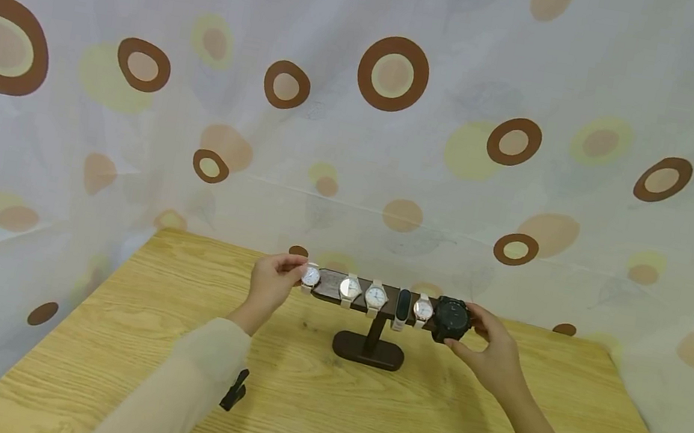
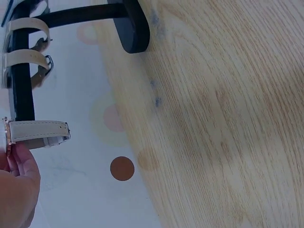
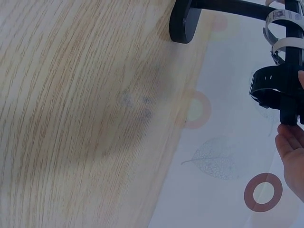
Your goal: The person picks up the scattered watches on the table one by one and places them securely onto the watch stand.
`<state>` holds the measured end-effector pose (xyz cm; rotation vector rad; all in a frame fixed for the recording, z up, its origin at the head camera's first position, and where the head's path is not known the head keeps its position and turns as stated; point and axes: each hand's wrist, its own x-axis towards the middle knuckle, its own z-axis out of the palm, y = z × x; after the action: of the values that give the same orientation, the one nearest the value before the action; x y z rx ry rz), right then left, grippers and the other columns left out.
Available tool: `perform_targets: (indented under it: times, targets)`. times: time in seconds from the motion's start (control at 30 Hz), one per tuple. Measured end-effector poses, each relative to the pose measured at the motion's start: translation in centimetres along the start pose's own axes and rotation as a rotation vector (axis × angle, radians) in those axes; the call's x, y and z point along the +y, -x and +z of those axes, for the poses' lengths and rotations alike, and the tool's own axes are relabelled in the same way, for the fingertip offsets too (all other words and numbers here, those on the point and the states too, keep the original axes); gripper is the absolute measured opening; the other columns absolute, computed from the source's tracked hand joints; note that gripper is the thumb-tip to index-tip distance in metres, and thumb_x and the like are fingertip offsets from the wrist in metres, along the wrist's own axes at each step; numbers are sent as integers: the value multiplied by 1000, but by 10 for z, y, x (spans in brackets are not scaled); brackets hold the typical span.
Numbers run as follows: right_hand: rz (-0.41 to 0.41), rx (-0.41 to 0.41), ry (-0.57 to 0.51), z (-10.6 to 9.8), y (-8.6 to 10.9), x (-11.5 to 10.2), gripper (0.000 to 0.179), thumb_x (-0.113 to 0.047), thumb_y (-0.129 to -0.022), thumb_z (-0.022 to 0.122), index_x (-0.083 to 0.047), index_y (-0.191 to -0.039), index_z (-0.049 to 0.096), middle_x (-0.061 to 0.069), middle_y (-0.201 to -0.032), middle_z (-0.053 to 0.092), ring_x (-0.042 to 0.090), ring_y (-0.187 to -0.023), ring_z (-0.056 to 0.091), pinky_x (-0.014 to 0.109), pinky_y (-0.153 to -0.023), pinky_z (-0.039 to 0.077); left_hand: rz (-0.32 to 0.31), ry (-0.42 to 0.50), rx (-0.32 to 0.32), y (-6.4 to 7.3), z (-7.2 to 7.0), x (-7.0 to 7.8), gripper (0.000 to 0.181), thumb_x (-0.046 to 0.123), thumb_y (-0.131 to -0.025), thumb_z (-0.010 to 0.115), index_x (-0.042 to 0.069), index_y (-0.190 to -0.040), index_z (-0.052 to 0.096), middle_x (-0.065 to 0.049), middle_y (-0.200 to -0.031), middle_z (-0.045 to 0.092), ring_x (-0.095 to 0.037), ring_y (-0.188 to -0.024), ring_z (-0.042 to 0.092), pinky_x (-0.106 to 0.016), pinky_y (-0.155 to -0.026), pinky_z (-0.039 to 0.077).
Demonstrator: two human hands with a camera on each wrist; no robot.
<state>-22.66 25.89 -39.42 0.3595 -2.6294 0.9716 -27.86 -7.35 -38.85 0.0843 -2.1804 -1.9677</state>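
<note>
My left hand [image 1: 271,282] pinches a rose-gold-cased watch [image 1: 310,276] with a buckled, pale strap loop. In the left wrist view that strap [image 2: 38,128] is at the end of the dark bar; whether the bar enters the loop is hard to tell. The dark T-shaped watch stand [image 1: 370,350] also carries two pale-strapped watches near its middle, a fitness band [image 1: 402,305] and another small watch [image 1: 423,309]. At its right end is a bulky black watch [image 1: 451,318]. My right hand [image 1: 494,352] grips around it, thumb at its lower edge, fingers touching the bar's end.
Everything stands on a light wooden table [image 1: 301,421]. A pale cloth [image 1: 325,9] patterned with brown rings hangs close behind the stand and along both sides. Black straps [image 1: 235,389] hang at both wrists.
</note>
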Motion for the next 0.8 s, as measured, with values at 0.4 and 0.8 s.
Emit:
perform_targets:
  times: [0.4, 0.8]
  targets:
    - [0, 7, 4, 0, 1, -2, 63, -5, -77, 73, 8, -132, 44, 27, -118, 54, 39, -103, 55, 49, -92, 47, 6, -52, 38, 3, 4, -1, 14, 1, -83, 66, -6, -95, 69, -19, -95, 68, -4, -69, 55, -12, -61, 50]
    - [-4, 13, -1, 1, 1, -1, 63, -7, -78, 74, 8, -132, 44, 26, -116, 55, 38, -102, 56, 50, -92, 47, 210, -250, -35, 4, -1, -6, 18, 5, -84, 66, -4, -99, 69, -18, -92, 67, -14, -73, 61, -17, -63, 52]
